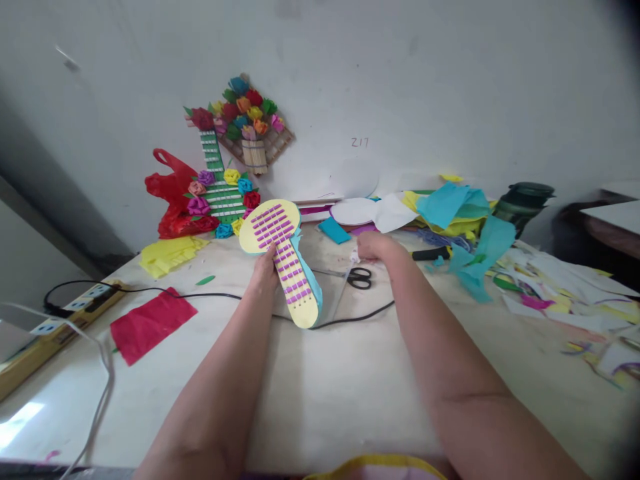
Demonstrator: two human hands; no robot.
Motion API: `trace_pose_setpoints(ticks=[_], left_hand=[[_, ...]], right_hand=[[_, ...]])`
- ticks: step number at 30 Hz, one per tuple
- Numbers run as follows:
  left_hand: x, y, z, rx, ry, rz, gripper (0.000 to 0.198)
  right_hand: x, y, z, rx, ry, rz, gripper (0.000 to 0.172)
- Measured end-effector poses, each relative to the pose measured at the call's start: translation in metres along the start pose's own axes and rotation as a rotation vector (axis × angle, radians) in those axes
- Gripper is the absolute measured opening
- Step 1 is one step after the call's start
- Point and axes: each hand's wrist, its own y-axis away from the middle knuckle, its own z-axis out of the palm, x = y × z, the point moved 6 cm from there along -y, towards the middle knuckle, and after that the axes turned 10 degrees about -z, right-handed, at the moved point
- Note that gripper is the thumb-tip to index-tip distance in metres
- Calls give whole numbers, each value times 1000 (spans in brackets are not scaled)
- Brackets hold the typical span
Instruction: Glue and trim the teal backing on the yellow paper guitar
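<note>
My left hand (265,270) is closed on the edge of a yellow craft cutout (281,257). The cutout has a rounded head, a long tail and rows of purple strips woven through it. Loose turquoise paper (311,280) shows along its right edge. My right hand (373,247) reaches to the back of the table, its fingers closed at a small whitish bit (355,255) that I cannot name. A thin translucent strip (343,290) slants down from there. Just below that hand lie scissors with black handles (360,278).
Behind stand a green flower-trimmed craft (224,200) and a red plastic bag (175,200). Red crepe paper (153,325), a black cable (200,295) and a power strip (65,323) lie left. Right are turquoise paper (455,203), a dark bottle (523,203) and paper scraps (560,287).
</note>
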Motion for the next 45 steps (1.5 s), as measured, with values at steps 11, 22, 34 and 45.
trace_pose_setpoints(ticks=[11, 22, 34, 45], left_hand=[[4, 1, -6, 9, 1, -19, 19], [8, 1, -3, -33, 16, 19, 16], [0, 0, -2, -71, -39, -26, 21], [-1, -3, -6, -50, -24, -11, 25]], right_hand=[[-23, -7, 14, 55, -19, -179, 26], [-26, -12, 7, 256, -37, -88, 28], [-41, 16, 5, -71, -27, -72, 16], [-51, 3, 15, -11, 43, -92, 26]])
